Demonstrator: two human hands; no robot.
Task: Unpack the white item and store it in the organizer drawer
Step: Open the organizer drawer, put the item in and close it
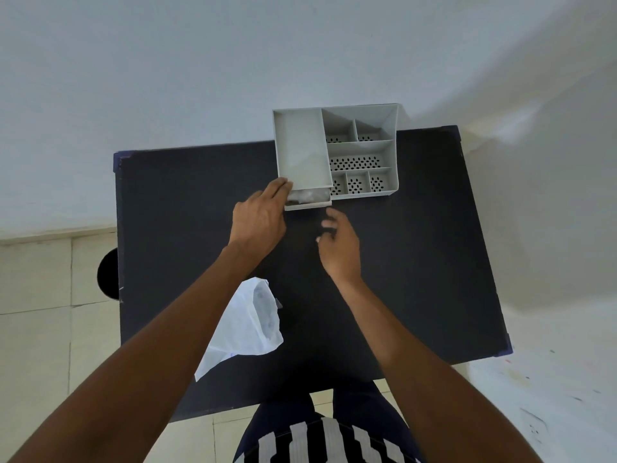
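A grey plastic organizer [360, 152] with several compartments stands at the far edge of a black table [187, 228]. Its drawer [309, 205] is pulled out a short way at the lower left corner, and a pale white item [307, 196] shows inside it. My left hand [258, 222] rests with its fingertips against the drawer's left front corner and the organizer's side. My right hand [339, 245] hovers just below and right of the drawer, fingers loosely curled and holding nothing. An empty white plastic bag [245, 325] lies on the table near me, partly under my left forearm.
The table stands against a pale wall. A dark round object [108, 274] sits on the tiled floor beside the table's left edge. Bare black tabletop stretches right of my right arm and left of my left arm.
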